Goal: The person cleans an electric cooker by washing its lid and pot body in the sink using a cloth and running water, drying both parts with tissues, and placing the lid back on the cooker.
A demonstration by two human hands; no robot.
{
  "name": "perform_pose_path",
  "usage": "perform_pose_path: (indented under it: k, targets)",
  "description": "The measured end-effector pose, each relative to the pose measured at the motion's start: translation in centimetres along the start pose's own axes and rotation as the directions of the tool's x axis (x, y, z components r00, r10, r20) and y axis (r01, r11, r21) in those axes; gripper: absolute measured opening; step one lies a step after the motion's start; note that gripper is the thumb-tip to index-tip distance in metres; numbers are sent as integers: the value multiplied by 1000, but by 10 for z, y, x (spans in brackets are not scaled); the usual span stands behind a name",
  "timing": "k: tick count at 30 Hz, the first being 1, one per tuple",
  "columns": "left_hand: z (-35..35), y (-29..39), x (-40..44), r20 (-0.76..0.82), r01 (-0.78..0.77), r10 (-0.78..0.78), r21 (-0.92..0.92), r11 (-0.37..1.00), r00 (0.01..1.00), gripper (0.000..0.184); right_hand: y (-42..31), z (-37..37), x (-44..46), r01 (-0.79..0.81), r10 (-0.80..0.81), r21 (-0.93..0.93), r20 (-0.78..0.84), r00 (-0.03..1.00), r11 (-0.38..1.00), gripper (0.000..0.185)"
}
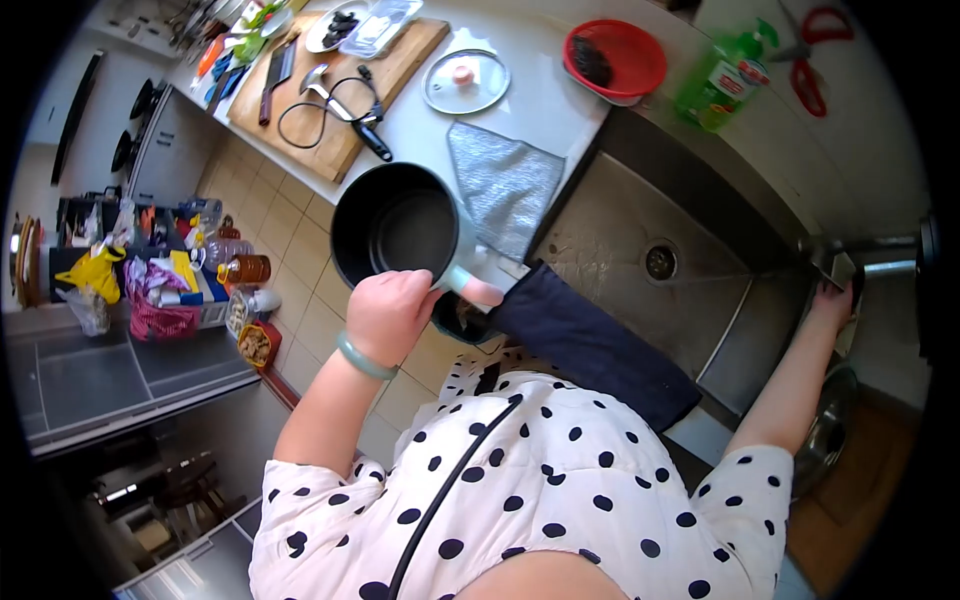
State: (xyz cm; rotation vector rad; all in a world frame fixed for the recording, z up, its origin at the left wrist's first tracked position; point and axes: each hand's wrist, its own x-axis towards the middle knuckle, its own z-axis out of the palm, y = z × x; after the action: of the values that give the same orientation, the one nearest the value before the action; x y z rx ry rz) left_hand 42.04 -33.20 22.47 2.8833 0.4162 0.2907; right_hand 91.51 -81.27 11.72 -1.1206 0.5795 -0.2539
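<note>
My left hand (390, 310), with a pale green bangle at the wrist, is closed around the handle (468, 285) of a saucepan (395, 225). The saucepan has a dark inside with nothing seen in it, and a pale green outer wall. It is held in front of the counter edge. My right hand (830, 300) reaches to the far right, beside the tap (840, 262) at the sink's end. Its fingers are mostly hidden there, and a pale thing just below it is too unclear to name.
A steel sink (600, 230) has a dark cloth (600, 345) over its front edge. On the counter are a silver cloth (505, 185), glass lid (466, 80), red basket (625, 60), soap bottle (722, 85), scissors (808, 75) and cutting board (400, 60) with a cleaver (280, 75).
</note>
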Motion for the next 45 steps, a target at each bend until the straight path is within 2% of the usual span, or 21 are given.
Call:
perform_pose_path:
  k: [2,3,5,6,8,9,10,12,15,18,22,28,30,31,34,36,38,41,43,44,45]
  targets:
    - [3,-10,0,5,-9,10,-31,999,1000,15,42,-9,-9,-49,35,-56,-238,971,997,29]
    - [4,-15,1,4,-14,15,-39,999,1000,15,76,-25,-16,-190,191,-34,34,981,981,26]
    - [8,-23,3,-15,-38,38,-11,999,999,16,109,-12,-94,-318,355,-171,590,725,933,15]
    - [10,-27,3,-25,-52,52,1,999,998,18,112,19,-164,-320,418,-272,506,755,908,15]
    - [12,-34,5,-35,-66,66,-4,998,997,17,129,60,-253,-3,440,-631,538,719,776,21]
    - [13,-36,5,-39,-76,75,-9,997,996,17,137,77,-282,258,462,-713,643,610,652,26]
    - [13,-39,6,-38,-71,70,-8,997,997,17,162,83,-298,505,372,-561,822,431,655,28]
    - [14,-45,7,-36,-70,70,-7,997,997,16,184,109,-357,572,325,-378,925,199,728,32]
    - [12,-53,6,-50,-52,49,-51,997,998,16,219,132,-413,931,160,-28,987,-33,364,41]
    - [8,-62,3,-41,-34,32,-50,998,999,17,226,146,-427,999,379,-1,925,-14,40,40]
    - [8,-76,0,-93,-30,24,-63,998,995,17,221,145,-401,922,236,-252,954,186,293,19]
    - [7,-86,3,-98,-61,56,-49,997,994,16,175,132,-345,364,172,-406,830,530,838,14]
    - [8,-87,7,-114,-99,92,-51,994,989,16,146,135,-343,83,288,-484,640,712,871,15]
    - [10,-87,9,-120,-104,97,-49,993,988,16,138,136,-337,-54,325,-423,603,728,905,16]
    - [16,-84,16,-141,-138,131,-43,989,981,16,119,162,-325,-177,312,-276,582,751,944,19]
    - [12,-78,18,-151,-146,138,-44,988,979,17,112,196,-305,-185,220,-126,700,679,975,22]
    - [6,-69,21,-131,-117,111,-40,992,985,17,101,231,-309,40,20,-60,761,648,997,26]
    - [3,-65,21,-157,-20,7,-86,996,988,17,135,235,-325,711,-348,-125,805,481,692,29]
    - [-1,-64,24,-189,57,-83,-140,988,978,17,176,197,-361,689,-7,-194,961,278,698,26]
    - [-3,-64,24,-191,111,-153,-215,970,970,17,190,175,-386,629,300,-328,941,155,705,29]
    - [-5,-64,22,-189,163,-222,-284,945,957,17,187,162,-414,730,507,-350,862,6,586,34]
